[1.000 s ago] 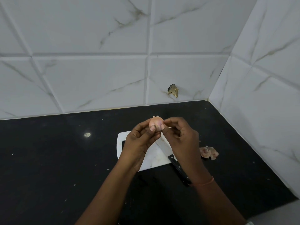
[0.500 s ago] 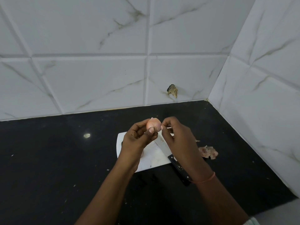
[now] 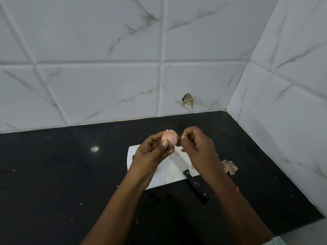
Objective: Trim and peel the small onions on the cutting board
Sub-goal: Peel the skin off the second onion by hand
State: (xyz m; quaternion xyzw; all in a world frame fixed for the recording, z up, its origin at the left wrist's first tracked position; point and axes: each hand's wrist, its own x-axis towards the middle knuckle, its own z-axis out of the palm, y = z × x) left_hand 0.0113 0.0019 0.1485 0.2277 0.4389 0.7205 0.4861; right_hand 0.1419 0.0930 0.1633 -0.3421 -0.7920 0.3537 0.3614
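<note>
Nearest the camera, two bare forearms reach forward over a black countertop (image 3: 53, 183) flecked with small pale crumbs. The right wrist wears a thin orange thread (image 3: 230, 191). Just beyond it a knife (image 3: 187, 169) lies across the white cutting board (image 3: 164, 177), its black handle hanging off the near edge onto the counter and its blade running up and left under the hands; the far part of the blade is hidden by them. The board itself is largely covered by both hands and wrists.

The left hand (image 3: 152, 152) holds a small pinkish onion (image 3: 169, 137) above the board, thumb and fingers closed around it, a tuft of skin sticking up at its top. The right hand (image 3: 196, 145) sits just beside the onion, its thumb and forefinger pinched together at the onion's right side; whether they grip a strip of skin cannot be told.

To the right of the board, a heap of pale onion peels (image 3: 229, 167) rests on the counter. Farther back, white marbled wall tiles (image 3: 106, 85) meet in a corner, with a chipped hole (image 3: 188, 100) low in the back wall.
</note>
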